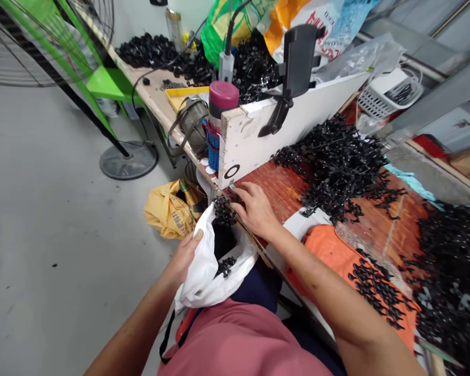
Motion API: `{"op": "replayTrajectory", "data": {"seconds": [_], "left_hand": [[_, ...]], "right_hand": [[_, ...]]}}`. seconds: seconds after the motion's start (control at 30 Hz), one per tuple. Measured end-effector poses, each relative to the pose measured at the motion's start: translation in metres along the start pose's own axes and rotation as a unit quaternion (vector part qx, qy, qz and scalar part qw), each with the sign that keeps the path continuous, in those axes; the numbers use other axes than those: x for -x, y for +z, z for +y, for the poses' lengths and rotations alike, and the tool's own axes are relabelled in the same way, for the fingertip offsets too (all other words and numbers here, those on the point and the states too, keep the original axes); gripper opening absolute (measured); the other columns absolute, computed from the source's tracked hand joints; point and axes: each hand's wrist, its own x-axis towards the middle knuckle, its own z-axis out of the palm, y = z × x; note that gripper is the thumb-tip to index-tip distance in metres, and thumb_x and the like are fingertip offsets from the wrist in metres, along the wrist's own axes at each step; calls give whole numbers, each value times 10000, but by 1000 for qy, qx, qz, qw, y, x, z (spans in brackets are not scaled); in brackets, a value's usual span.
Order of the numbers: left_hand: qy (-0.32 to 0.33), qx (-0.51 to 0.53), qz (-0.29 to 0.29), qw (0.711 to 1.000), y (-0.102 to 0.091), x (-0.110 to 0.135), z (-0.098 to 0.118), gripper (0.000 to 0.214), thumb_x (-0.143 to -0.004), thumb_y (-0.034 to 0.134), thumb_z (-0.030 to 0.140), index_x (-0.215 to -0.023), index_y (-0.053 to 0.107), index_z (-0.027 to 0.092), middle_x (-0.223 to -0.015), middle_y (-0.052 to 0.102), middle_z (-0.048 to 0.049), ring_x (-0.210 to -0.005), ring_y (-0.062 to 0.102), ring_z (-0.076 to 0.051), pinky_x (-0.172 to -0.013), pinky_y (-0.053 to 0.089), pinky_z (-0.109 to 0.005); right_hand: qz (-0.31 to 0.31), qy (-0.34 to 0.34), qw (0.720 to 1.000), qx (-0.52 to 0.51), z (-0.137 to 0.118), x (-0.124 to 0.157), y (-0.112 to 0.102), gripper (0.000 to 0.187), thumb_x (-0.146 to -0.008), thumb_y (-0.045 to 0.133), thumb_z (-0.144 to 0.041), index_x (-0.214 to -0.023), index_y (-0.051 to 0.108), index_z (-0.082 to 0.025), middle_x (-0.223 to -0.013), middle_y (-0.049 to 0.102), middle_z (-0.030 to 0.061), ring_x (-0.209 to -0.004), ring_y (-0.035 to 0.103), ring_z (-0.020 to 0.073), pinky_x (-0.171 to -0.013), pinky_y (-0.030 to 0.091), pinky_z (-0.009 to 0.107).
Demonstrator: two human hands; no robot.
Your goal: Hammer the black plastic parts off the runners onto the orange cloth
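My left hand (187, 255) grips the rim of a white plastic bag (206, 271) held against the table edge; small black plastic parts (226, 265) lie inside it. My right hand (254, 208) rests palm down at the edge of the red-brown table (282, 188), fingers curved over a clump of black plastic parts (223, 209) at the bag's mouth. A big heap of black plastic parts (337, 162) lies just beyond that hand.
A white board (297, 117) with a black clamp (293, 73) stands across the table. An orange cloth (332, 261) holds more parts; another heap (454, 282) lies right. A pink-lidded cup (223, 99), a yellow sack (172, 209) and a fan base (128, 160) are left.
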Motion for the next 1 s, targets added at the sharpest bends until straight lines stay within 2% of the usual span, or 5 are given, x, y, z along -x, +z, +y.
{"op": "replayTrajectory", "data": {"seconds": [0.13, 0.33, 0.53, 0.7, 1.0], "left_hand": [[7, 16, -12, 1000, -4, 0, 4, 687, -677, 879, 543, -1217, 685, 165, -1095, 802, -112, -996, 760, -304, -879, 604, -405], [1, 10, -25, 1000, -3, 1, 10, 724, -673, 881, 544, -1237, 676, 139, -1010, 808, -104, -953, 769, -300, -811, 613, -369], [-2, 13, -32, 999, -2, 3, 5, 665, -696, 880, 520, -1215, 684, 152, -1090, 802, -109, -1018, 760, -300, -851, 612, -370], [1, 5, -15, 1000, -1, 2, 2, 627, -730, 861, 510, -1221, 688, 160, -1174, 786, -127, -1115, 736, -312, -973, 586, -417], [6, -26, -19, 999, -2, 0, 3, 720, -715, 856, 563, -1264, 668, 137, -1172, 782, -148, -1091, 744, -327, -992, 571, -448]], "right_hand": [[-33, -19, 999, -1, -9, 10, 29, 520, -950, 680, -291, -1426, 586, -103, -1533, 478, 237, -1410, 437, 338, -1180, 385, 526], [-111, -110, 988, 15, -35, 59, 12, 288, -954, 677, -280, -1232, 688, -205, -1328, 662, 125, -1283, 525, 326, -1041, 430, 499], [-95, -33, 987, 127, -37, 4, 9, 264, -1024, 547, -237, -1263, 658, -209, -1133, 685, 120, -1020, 613, 256, -876, 447, 402], [-95, -80, 982, 141, -20, -32, 27, 268, -1037, 468, -148, -1143, 706, -206, -1083, 671, 121, -1020, 583, 255, -891, 455, 377], [-50, -108, 991, 66, -12, 24, 21, 266, -1041, 459, -166, -1056, 725, -179, -936, 653, 89, -889, 570, 210, -822, 457, 320]]}}
